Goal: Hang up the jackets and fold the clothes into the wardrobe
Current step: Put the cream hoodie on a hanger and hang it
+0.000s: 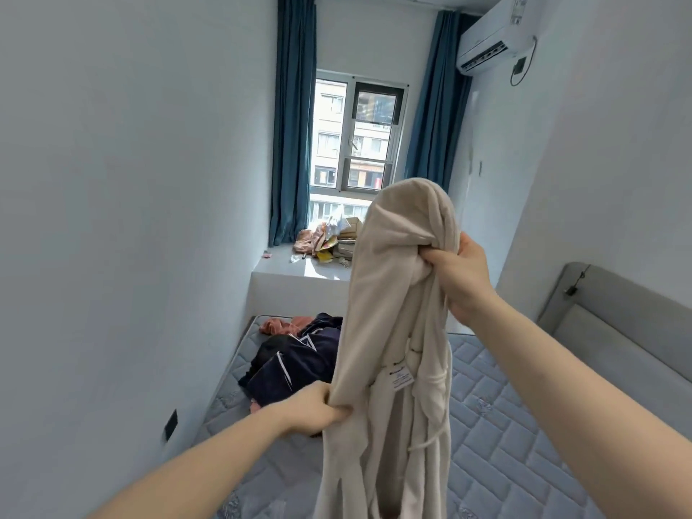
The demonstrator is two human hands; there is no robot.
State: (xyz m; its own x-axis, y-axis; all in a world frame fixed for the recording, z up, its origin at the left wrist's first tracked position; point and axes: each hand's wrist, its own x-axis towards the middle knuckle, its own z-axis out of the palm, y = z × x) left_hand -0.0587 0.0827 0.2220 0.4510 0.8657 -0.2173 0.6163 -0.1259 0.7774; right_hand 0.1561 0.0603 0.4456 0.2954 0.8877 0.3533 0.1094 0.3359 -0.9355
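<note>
Here, nearest the camera:
Left hand (316,410): low and to the left, fingers curled tight round a bunched edge of the cream garment (397,331), partway down its length.
Right hand (458,275): higher and further out, fingers closed on a gathered fold near the garment's top, just under the rounded hood-like end.
Cream garment: held in the air between both hands, above the mattress (498,425); a care label (400,378) shows on the inner face and a drawcord hangs loose down the lower half.
Long axis: close to upright, top at the right hand, tail dropping past the left hand and out of the lower frame edge.
Governing relation: the right hand carries the top, the left hand holds the side below it; judged from this, the garment must be spread or turned between the two grips before it can be hung or folded.
Middle ground: a dark navy garment (296,365) with white piping lies crumpled on the mattress, touching a pink garment (281,324) behind it.
Far: a window ledge (296,273) with clutter, blue curtains (294,118) either side of the window.
Wardrobe: not in view.
</note>
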